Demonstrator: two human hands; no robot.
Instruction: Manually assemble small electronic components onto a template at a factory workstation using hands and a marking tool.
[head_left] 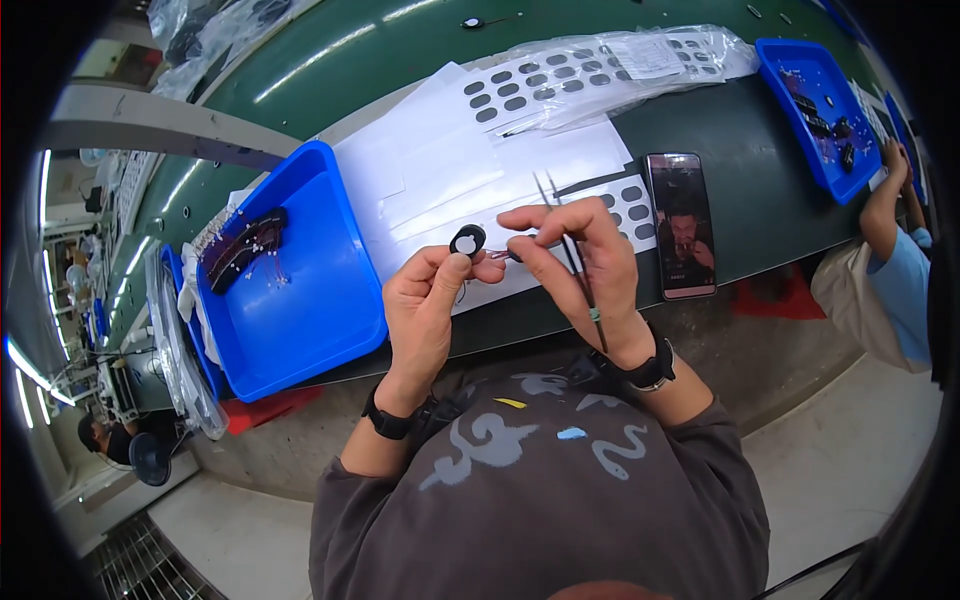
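Observation:
Between the thumb and fingers of my left hand (424,300) is a small round black speaker (467,240) with a pale centre. Thin red wires (497,255) run from it toward my right hand (600,265). That hand has a pair of tweezers (573,250) lodged among its fingers, tips pointing up and away from me. Its thumb and index finger also pinch a small dark piece (517,250) at the wire end, partly hidden. Under both hands lie white sheets (430,180) and a sticker sheet with grey oval pads (627,205).
To the left, a blue tray (300,320) holds a bundle of wired black parts (245,250). A phone (683,225) lies right of my hands. Plastic-wrapped sticker sheets (590,75) are behind. Another blue tray (850,185) stands at far right beside another person's arm (885,205).

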